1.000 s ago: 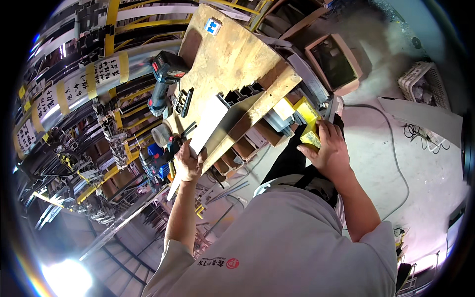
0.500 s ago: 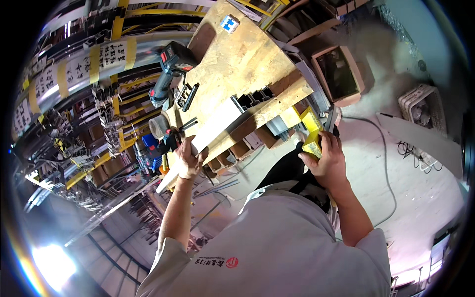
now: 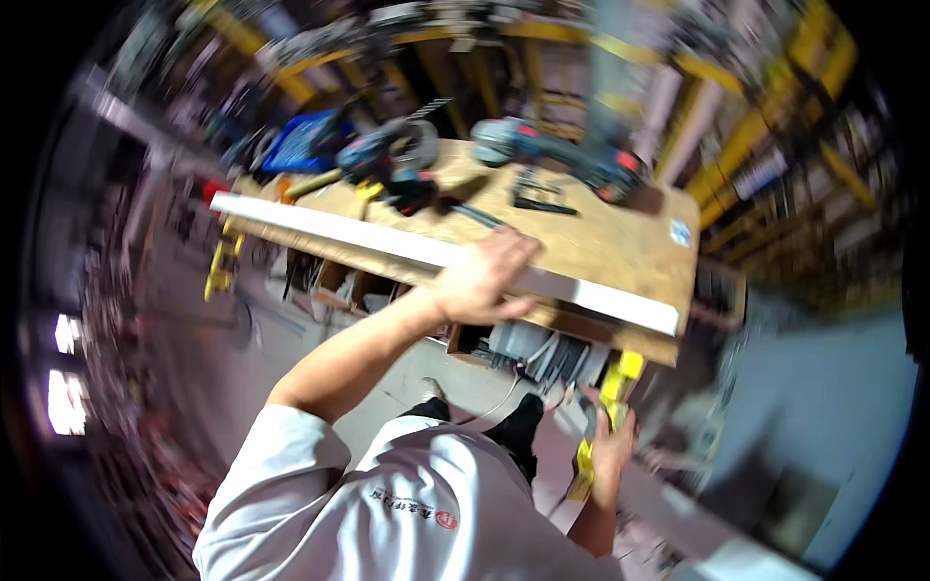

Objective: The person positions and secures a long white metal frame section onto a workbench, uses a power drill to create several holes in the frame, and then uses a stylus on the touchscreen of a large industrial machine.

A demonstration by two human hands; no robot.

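A long white profile bar (image 3: 378, 237) lies along the near edge of the wooden workbench (image 3: 620, 237). My left hand (image 3: 489, 276) grips it from above near its middle, with the fingers over the far side and the thumb on the near side. Low at the right, below the bench corner, my right hand (image 3: 612, 445) is closed around a long yellow tool (image 3: 610, 387) that hangs beside the bench end. Motion blur hides the tool's exact kind. Behind the bar stand cordless power tools (image 3: 615, 174) and a small black bracket-like piece (image 3: 542, 205).
A blue tray (image 3: 305, 143) and more drills (image 3: 373, 160) sit at the bench's far left. Under the bench, open bins (image 3: 368, 290) and a stack of grey pieces (image 3: 552, 353) fill the shelf. Yellow racks (image 3: 523, 29) stand behind; a grey panel (image 3: 823, 387) is at the right.
My view has turned, so the bench now runs across the picture. The bar lies squarely along the near edge, my left hand nearer its middle. My right hand still holds the yellow tool.
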